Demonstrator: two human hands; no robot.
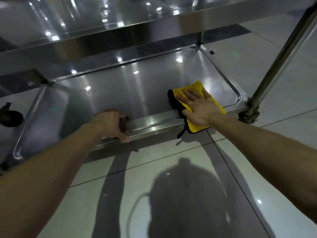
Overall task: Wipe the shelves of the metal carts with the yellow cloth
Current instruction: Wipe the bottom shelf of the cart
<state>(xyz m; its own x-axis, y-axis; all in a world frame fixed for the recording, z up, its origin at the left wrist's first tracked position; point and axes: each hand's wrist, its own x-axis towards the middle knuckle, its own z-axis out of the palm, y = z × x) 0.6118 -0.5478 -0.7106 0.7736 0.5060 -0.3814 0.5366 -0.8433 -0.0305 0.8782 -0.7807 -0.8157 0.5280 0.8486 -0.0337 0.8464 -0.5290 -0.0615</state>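
Note:
The yellow cloth [212, 97], black on its underside, lies folded over the near right rim of the bottom shelf [128, 93] of a metal cart. My right hand [197, 107] presses flat on it with straight, spread fingers. My left hand [111, 124] grips the shelf's near rim, fingers curled over the edge and thumb below it. A higher shelf [85, 19] of the same cart spans the top of the view.
A second cart's bottom shelf [42, 121] sits at the left with a black caster [10, 117] beside it. A slanted metal post with a clamp [248, 112] stands at the right. Glossy tiled floor [171, 194] fills the foreground.

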